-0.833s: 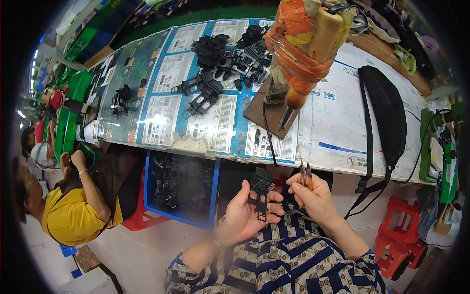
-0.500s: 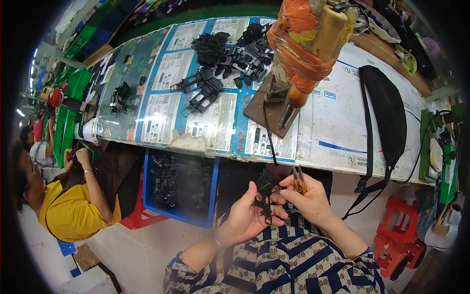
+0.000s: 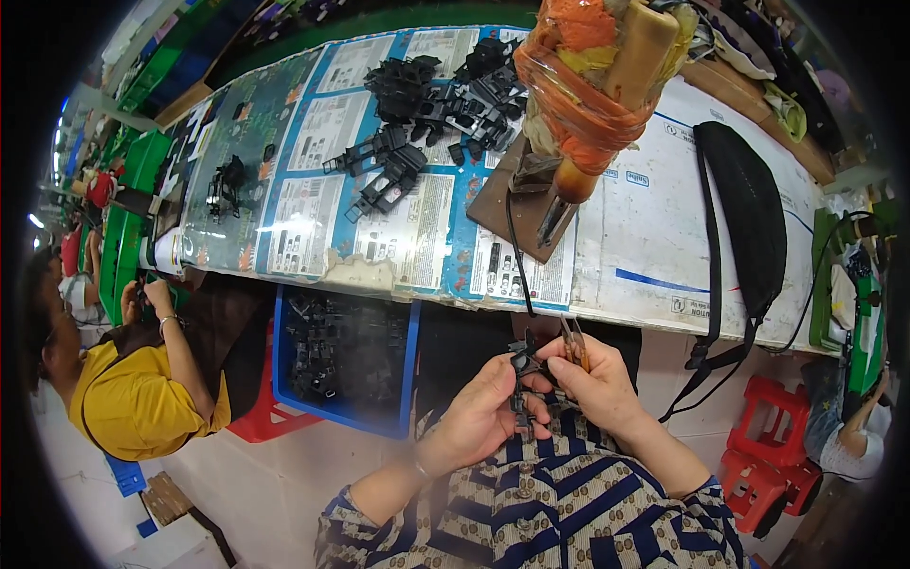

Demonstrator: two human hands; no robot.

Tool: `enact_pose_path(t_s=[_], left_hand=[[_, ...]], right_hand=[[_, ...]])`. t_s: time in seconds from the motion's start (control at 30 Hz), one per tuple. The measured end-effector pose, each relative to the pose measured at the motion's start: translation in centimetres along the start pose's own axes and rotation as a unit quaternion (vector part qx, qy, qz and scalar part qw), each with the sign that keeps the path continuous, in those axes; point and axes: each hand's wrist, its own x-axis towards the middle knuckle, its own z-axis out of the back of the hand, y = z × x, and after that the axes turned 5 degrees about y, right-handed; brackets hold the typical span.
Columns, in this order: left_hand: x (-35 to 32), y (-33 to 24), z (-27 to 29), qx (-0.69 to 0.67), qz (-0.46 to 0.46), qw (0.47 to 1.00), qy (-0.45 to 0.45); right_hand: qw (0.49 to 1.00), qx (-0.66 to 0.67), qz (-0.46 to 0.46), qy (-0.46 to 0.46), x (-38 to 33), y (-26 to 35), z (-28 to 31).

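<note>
In front of my lap, my left hand [image 3: 485, 410] is closed round a small black plastic part [image 3: 521, 365] with open frames along it, held upright. My right hand [image 3: 599, 381] grips a small pliers-like tool [image 3: 574, 343] with orange handles, its thin metal tips pointing up and away from the part. The thumb and forefinger of that hand are also at the upper end of the black part. Whether they pinch it is hard to make out. Similar black plastic parts [image 3: 403, 166] lie heaped on the bench beyond my hands.
A soldering iron [image 3: 569, 190] hangs in a stand wrapped in orange tape on the bench [image 3: 645, 275]. Its cord drops over the front edge. A black pouch [image 3: 744, 218] lies at right, strap hanging down. Left stand a blue bin [image 3: 414, 370] and a person in yellow [image 3: 142, 398].
The black part has turned in my left hand and looks narrower, with my left fingers closed further round it. My right fingers have come up against its upper end.
</note>
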Motion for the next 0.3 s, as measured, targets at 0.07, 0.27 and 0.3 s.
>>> enact_pose_path(t_s=[0.07, 0.27, 0.3], left_hand=[[0.0, 0.01, -0.25, 0.022, -0.004, 1.0, -0.014], [0.19, 0.1, -0.52, 0.19, -0.025, 0.979, -0.067], [0.28, -0.03, -0.71, 0.281, -0.034, 0.956, -0.077]], right_hand=[[1.0, 0.011, -0.013, 0.002, -0.06, 0.21, -0.02], [1.0, -0.008, 0.024, -0.013, 0.14, -0.03, 0.27], [0.999, -0.034, 0.014, -0.009, 0.18, -0.44, 0.71]])
